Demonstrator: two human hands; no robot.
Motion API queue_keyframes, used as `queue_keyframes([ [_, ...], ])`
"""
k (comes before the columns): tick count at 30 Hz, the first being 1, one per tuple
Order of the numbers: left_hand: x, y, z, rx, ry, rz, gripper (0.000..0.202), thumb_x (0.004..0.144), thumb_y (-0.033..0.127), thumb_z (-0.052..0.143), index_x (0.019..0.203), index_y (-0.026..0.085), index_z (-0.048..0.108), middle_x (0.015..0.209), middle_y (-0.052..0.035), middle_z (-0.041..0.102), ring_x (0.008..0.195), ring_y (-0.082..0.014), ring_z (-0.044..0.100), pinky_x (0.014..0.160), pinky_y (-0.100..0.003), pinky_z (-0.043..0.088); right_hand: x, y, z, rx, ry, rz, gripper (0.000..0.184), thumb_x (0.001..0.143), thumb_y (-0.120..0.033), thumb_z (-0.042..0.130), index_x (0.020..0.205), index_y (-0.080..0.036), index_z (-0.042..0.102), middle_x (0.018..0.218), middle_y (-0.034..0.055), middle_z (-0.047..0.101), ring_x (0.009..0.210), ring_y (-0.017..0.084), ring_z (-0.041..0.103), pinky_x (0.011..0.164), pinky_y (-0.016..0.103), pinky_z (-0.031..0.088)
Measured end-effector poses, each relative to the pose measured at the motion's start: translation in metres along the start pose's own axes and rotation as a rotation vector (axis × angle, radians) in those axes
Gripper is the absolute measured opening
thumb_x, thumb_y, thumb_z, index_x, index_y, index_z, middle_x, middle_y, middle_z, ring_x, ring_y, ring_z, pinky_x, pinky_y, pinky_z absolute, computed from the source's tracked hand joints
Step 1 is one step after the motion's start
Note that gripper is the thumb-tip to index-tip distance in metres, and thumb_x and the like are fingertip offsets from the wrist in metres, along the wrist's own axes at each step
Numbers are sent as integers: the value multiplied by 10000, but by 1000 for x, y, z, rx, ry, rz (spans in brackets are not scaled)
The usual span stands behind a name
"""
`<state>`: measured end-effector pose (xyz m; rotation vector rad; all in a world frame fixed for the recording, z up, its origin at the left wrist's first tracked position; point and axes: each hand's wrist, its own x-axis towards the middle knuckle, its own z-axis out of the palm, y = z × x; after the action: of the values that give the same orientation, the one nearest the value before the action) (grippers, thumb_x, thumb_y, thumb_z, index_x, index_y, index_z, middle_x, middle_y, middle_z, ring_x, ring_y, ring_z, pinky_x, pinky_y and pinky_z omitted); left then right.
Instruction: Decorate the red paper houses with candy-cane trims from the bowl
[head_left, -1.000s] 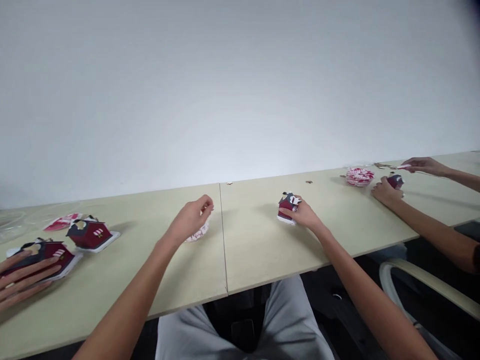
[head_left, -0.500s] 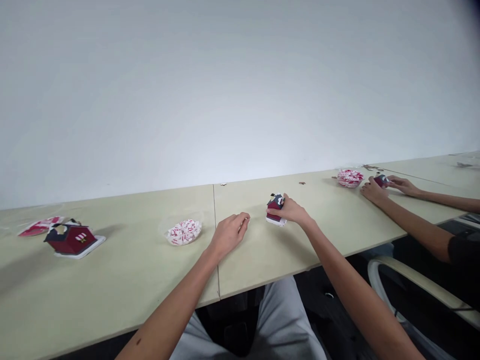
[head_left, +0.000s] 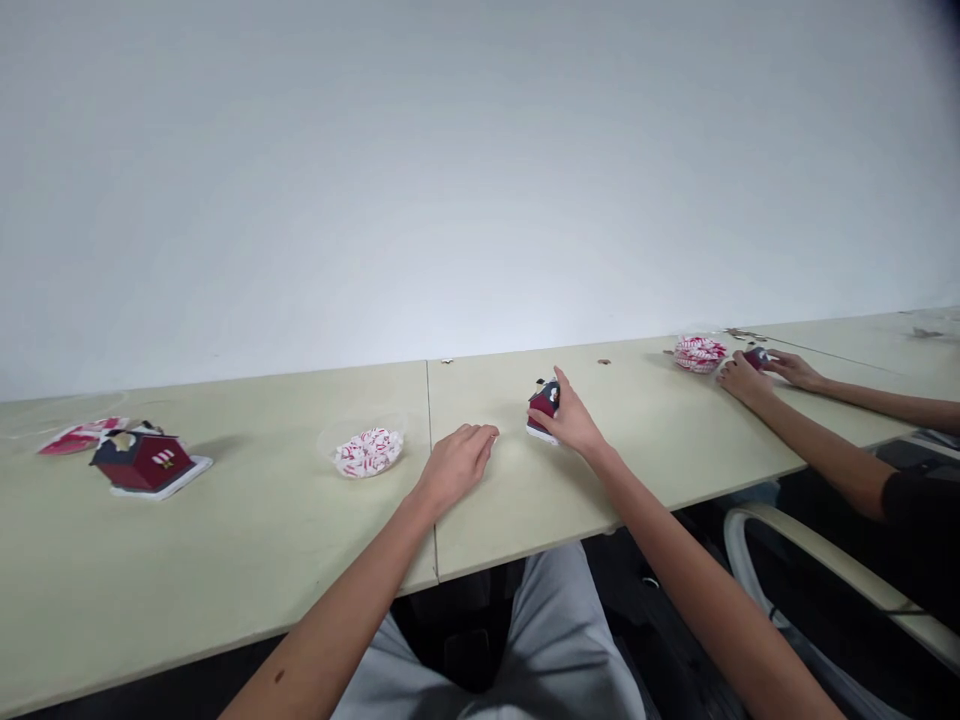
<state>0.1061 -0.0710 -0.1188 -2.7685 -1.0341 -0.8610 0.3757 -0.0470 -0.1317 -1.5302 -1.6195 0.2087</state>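
Note:
My right hand [head_left: 574,420] grips a small decorative house [head_left: 541,400] with dark red walls, a dark blue roof and a white base. Thumb and fingers lie on its right side, and the base is at or just above the table. To its left, my left hand [head_left: 459,462] rests low over the table with the fingers pressed together. A tiny pale bit shows at those fingertips, too small to name. Left of that hand lies a clear plastic bag of red-and-white striped pieces [head_left: 367,453].
Another red house [head_left: 146,460] stands at the left before a red-and-white bag [head_left: 79,436]. At the right, a co-worker's hands [head_left: 750,376] hold a similar house near a bag of striped pieces [head_left: 699,353]. Small flat pieces [head_left: 604,361] lie by the wall. A chair armrest [head_left: 825,560] stands right.
My right hand and the house have shifted slightly left and turned, with the forefinger now pointing up. The left hand keeps its pose. The whole view has tilted slightly.

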Motion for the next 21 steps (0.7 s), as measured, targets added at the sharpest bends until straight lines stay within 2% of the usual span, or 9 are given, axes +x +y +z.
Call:
queue_keyframes([
  [4,0,-4,4,15,17,36,303,1052,202,364,1280,236,561,1159,-55,674,1083,-213,589,870,-338,502,-5,-5,0,-42,-12,-27,1082,808,-624,664,1629,-202,100,1379,173,569,1255,355,533,1031,510,461],
  [9,-2,-7,5,14,9,16,255,1051,205,382,1189,227,595,1121,-54,654,1074,-216,574,854,-343,509,-20,-19,-4,-79,-81,-101,988,873,-668,568,1629,-197,142,1384,189,553,1262,361,517,1050,514,441],
  [15,-3,-1,6,-11,30,0,258,1071,259,337,1151,217,579,1065,-53,647,1019,-207,579,850,-344,502,-32,-28,7,-121,-39,-137,935,943,-637,460,1632,-119,98,1413,234,523,1312,389,469,1089,556,404],
  [18,-3,1,5,-5,13,0,258,1071,263,333,1166,216,568,1062,-53,651,1017,-212,582,845,-348,501,-33,-23,9,-28,-60,-130,1000,911,-680,496,1636,-134,76,1493,230,465,1378,385,426,1145,561,356],
  [21,-2,1,6,0,-6,-1,268,1067,248,332,1190,212,567,1088,-60,653,1040,-219,580,850,-355,503,-32,-16,6,204,-89,3,950,927,-714,425,1638,-192,69,1591,202,368,1429,335,415,1171,527,351],
])
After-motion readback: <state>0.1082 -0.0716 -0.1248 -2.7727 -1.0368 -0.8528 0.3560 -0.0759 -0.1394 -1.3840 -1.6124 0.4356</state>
